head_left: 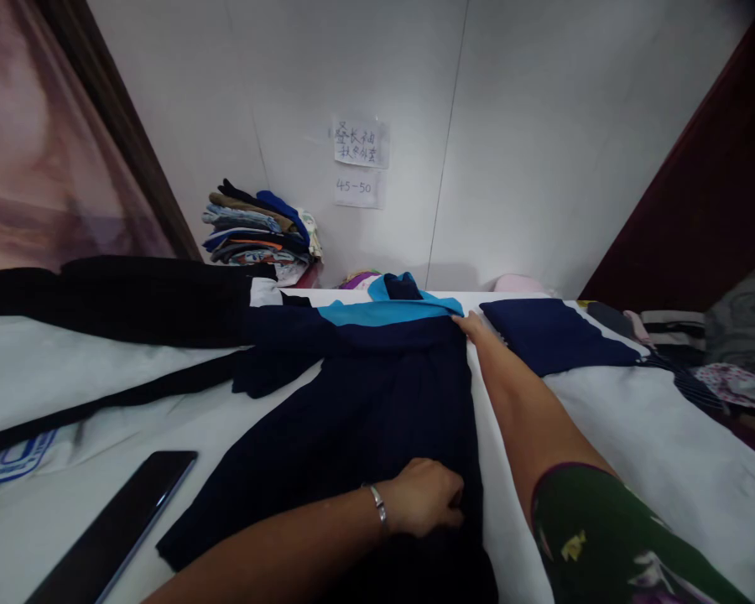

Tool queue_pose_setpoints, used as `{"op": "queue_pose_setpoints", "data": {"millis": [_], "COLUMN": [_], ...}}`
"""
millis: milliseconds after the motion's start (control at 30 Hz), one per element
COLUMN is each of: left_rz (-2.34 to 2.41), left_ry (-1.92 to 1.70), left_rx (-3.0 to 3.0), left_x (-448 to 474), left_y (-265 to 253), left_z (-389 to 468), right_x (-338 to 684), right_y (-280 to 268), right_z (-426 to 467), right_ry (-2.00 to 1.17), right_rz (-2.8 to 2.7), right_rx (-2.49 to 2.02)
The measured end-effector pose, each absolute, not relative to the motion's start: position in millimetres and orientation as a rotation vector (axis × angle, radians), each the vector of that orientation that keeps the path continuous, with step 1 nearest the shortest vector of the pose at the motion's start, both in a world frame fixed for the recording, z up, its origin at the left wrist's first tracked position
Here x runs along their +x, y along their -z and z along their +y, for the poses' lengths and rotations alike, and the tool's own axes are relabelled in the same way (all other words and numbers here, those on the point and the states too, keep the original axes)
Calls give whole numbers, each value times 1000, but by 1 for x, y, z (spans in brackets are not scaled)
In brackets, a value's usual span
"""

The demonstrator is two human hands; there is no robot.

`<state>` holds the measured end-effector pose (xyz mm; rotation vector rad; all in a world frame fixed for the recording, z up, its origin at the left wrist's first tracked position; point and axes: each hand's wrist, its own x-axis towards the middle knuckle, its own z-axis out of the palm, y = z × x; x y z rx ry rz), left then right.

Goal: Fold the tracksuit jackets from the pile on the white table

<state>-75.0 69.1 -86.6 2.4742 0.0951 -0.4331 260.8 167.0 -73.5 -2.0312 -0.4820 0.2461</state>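
Note:
A dark navy top [390, 403] with a light-blue band near its far end lies spread on the white table. One navy sleeve stretches out to the left. My left hand [424, 499], with a silver bracelet at the wrist, is closed on the near part of the top, close to its right side, fingers curled into the cloth. Farther away, my right hand [470, 325] pinches the top's right edge, where the light-blue band meets the navy. The top's nearest part is dark and partly hidden by my left forearm.
A black phone [117, 528] lies at the near left. Black clothing [157, 302] stretches across the far left. Folded clothes [261, 235] are stacked against the wall, below and left of handwritten paper signs [360, 159]. A folded navy garment [554, 335] lies right, with more clothes beyond.

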Motion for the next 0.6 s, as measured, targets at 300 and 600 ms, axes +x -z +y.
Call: {"op": "queue_pose_setpoints", "data": {"millis": [300, 600], "left_rz": [404, 943], "left_ry": [56, 61], "left_rx": [2450, 2326], "left_x": [-99, -70], "left_y": [63, 73], "left_z": [84, 125], "right_x": [202, 70], "right_y": [115, 129], "right_z": [80, -29], "right_ry": [-511, -484], "right_rz": [-429, -1109], "right_rx": [-1767, -1849]}}
